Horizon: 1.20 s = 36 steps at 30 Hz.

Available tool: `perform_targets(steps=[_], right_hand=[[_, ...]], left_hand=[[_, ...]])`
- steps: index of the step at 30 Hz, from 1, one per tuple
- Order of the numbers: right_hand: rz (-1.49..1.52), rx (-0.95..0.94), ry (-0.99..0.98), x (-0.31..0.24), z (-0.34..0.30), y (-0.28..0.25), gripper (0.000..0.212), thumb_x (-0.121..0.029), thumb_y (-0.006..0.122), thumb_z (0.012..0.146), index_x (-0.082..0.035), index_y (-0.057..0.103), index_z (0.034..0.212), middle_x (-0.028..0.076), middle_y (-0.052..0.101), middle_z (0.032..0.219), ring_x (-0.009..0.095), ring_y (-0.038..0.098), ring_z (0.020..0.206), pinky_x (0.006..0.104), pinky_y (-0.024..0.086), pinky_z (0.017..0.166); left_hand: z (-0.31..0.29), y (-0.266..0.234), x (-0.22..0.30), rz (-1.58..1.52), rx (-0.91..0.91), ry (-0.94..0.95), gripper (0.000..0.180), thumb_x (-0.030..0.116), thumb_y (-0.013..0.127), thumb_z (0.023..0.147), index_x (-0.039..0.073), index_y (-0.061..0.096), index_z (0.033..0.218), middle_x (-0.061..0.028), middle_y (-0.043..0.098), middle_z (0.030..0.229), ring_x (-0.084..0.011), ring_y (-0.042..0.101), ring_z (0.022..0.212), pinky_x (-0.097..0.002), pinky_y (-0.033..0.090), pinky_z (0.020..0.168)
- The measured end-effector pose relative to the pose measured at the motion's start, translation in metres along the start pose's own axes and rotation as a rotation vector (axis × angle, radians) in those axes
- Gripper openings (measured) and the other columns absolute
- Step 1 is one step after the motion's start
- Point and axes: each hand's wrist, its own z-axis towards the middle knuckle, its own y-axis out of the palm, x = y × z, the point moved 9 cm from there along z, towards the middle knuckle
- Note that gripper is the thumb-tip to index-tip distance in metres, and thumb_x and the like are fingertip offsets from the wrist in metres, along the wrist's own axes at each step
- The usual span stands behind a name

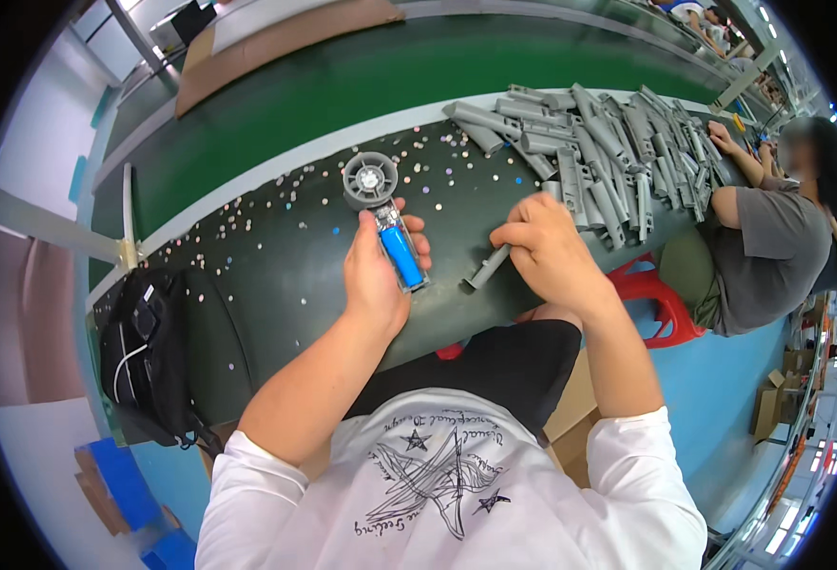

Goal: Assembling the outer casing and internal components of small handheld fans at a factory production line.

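Observation:
My left hand [373, 277] is closed around the opened handle of a small handheld fan [371, 180]. Its round grey head points away from me. A blue cylindrical battery [400, 256] shows inside the handle, with a bit of clear or metallic part above it. In my right hand [550, 249] is a slim grey plastic handle shell [487, 270], pinched by the fingers. The shell slants down to the left, its lower end close to the worktop, apart from the fan. Part of it is hidden behind my fingers.
Many grey plastic shells [594, 142] lie heaped at the right of the dark green worktop [295, 247]. Small round stickers or dots [439, 207] are scattered over it. A black bag [157, 351] sits at the left edge. A person [770, 228] sits close by on the right, near a red stool [661, 309].

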Motion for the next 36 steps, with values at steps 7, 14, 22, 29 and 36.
perform_targets(steps=[7, 14, 22, 29, 36], right_hand=[[0.124, 0.337, -0.017, -0.013, 0.001, -0.002, 0.034, -0.005, 0.061, 0.082, -0.004, 0.061, 0.115, 0.013, 0.060, 0.108, 0.034, 0.054, 0.100, 0.0440, 0.045, 0.084], [-0.091, 0.256, 0.358, -0.024, -0.036, 0.033, 0.040, -0.027, 0.073, 0.079, -0.002, 0.060, 0.107, 0.012, 0.060, 0.102, 0.033, 0.055, 0.093, 0.0441, 0.044, 0.080], [0.761, 0.396, 0.661, 0.014, -0.075, 0.026, 0.031, 0.003, 0.057, 0.087, 0.000, 0.062, 0.118, 0.013, 0.065, 0.093, 0.024, 0.062, 0.074, 0.0321, 0.050, 0.065], [0.328, 0.419, 0.158, -0.070, -0.097, -0.011, 0.037, 0.009, 0.064, 0.080, 0.003, 0.065, 0.117, 0.018, 0.061, 0.116, 0.022, 0.066, 0.093, 0.0306, 0.052, 0.082], [0.421, 0.428, 0.138, -0.071, -0.131, -0.010, 0.046, 0.008, 0.061, 0.075, 0.004, 0.063, 0.120, 0.031, 0.052, 0.132, 0.036, 0.057, 0.099, 0.0393, 0.046, 0.087]], left_hand=[[0.003, -0.004, -0.001, -0.015, -0.013, 0.002, 0.045, 0.036, 0.029, 0.105, 0.001, 0.049, 0.125, -0.0110, 0.060, 0.098, -0.0194, 0.058, 0.075, -0.0340, 0.049, 0.063], [-0.002, 0.003, 0.000, -0.034, -0.011, -0.008, 0.042, 0.032, 0.031, 0.104, 0.002, 0.050, 0.126, -0.0106, 0.061, 0.102, -0.0186, 0.059, 0.077, -0.0334, 0.049, 0.064], [-0.043, 0.018, -0.018, -0.179, -0.170, -0.080, 0.045, 0.035, 0.032, 0.105, 0.004, 0.044, 0.135, -0.0115, 0.059, 0.116, -0.0199, 0.060, 0.092, -0.0352, 0.053, 0.074], [-0.093, 0.024, -0.048, -0.241, -0.217, -0.195, 0.051, 0.039, 0.031, 0.105, 0.010, 0.033, 0.146, -0.0077, 0.053, 0.129, -0.0235, 0.055, 0.110, -0.0426, 0.050, 0.087], [-0.102, 0.025, -0.052, -0.284, -0.340, -0.247, 0.052, 0.036, 0.030, 0.105, 0.009, 0.029, 0.149, -0.0083, 0.048, 0.137, -0.0266, 0.051, 0.122, -0.0438, 0.044, 0.100]])
